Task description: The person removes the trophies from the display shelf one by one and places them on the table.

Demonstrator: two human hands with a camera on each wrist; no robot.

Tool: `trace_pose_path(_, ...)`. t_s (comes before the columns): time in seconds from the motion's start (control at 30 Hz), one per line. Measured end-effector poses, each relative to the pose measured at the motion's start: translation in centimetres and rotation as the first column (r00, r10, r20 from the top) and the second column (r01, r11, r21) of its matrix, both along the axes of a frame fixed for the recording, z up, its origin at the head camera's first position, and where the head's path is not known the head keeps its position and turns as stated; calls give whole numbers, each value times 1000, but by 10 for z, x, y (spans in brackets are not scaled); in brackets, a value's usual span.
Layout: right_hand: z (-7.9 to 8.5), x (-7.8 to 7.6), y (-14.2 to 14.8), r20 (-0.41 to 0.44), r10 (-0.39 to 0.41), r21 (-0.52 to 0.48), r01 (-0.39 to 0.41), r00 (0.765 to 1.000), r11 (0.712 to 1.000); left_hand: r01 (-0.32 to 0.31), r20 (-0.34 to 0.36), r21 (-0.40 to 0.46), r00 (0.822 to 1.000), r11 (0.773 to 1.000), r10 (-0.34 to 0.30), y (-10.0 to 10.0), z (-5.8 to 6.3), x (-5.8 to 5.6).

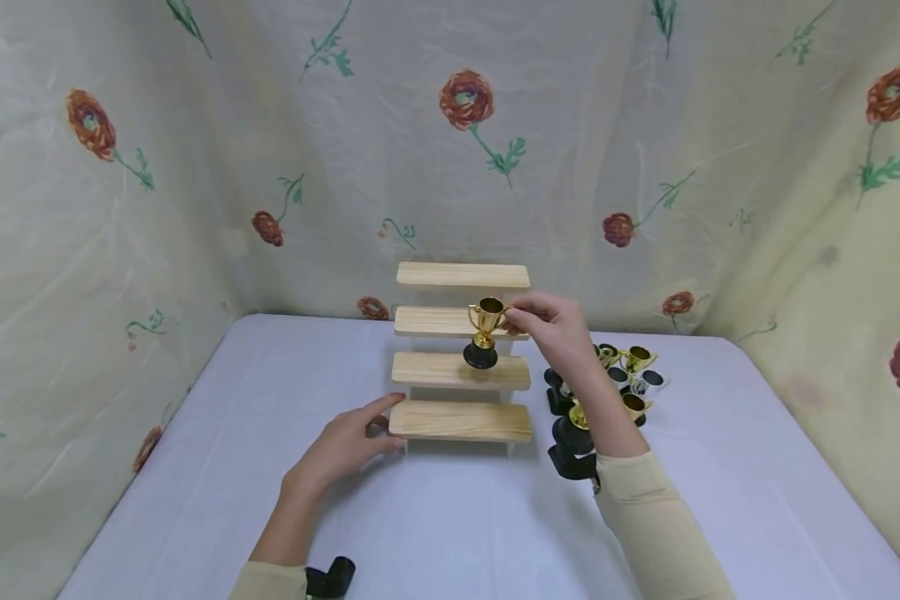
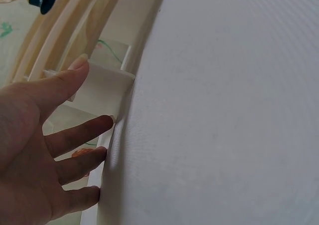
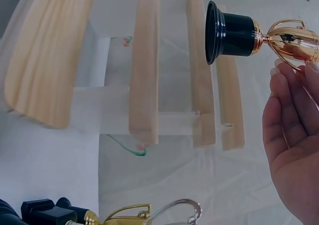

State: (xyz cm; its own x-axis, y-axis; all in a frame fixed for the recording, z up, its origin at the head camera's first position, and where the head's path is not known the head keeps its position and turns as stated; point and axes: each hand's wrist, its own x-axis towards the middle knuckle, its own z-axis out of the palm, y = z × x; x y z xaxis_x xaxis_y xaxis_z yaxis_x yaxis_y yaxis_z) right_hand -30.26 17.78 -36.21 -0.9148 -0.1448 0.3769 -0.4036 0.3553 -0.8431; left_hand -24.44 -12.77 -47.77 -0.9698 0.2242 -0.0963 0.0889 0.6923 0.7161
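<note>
A small gold trophy cup [image 1: 486,318] with a black base hangs upright in front of the four-step wooden display stand [image 1: 460,422]. My right hand [image 1: 557,332] pinches the cup by its right handle, and in the head view its base overlaps the second-lowest step. Seen from the right wrist, the trophy cup [image 3: 294,44] lies sideways across the picture, held at fingertip and thumb. At the stand's left end, my left hand [image 1: 342,444] touches the lowest step with spread, relaxed fingers. In the left wrist view, the thumb [image 2: 70,80] lies along the white side support [image 2: 102,88].
Right of the stand, a cluster of gold and silver trophy cups [image 1: 636,359] with black bases stands close together, partly behind my right forearm. A white cloth covers the table [image 1: 457,525]. A flowered curtain [image 1: 390,125] hangs behind and along both sides.
</note>
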Motion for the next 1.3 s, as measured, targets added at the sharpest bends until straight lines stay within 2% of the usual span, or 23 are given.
trace_pose_path(0.13,-5,5,5,-13,-35,16,35,999,999,-4,0,2,1000,1000,4,0,0,0)
trace_pose_path(0.6,-20,27,23,-28,-73,-12,73,997,997,-20,2,8,1000,1000,20,1,0,1)
trace_pose_path(0.8,-24,36,28,-42,-89,38,90,995,995,-14,-2,3,1000,1000,14,0,-1,0)
trace_pose_path(1.3,-32,52,50,-12,-150,70,150,989,986,-9,1,-1,1000,1000,9,-1,-1,-1)
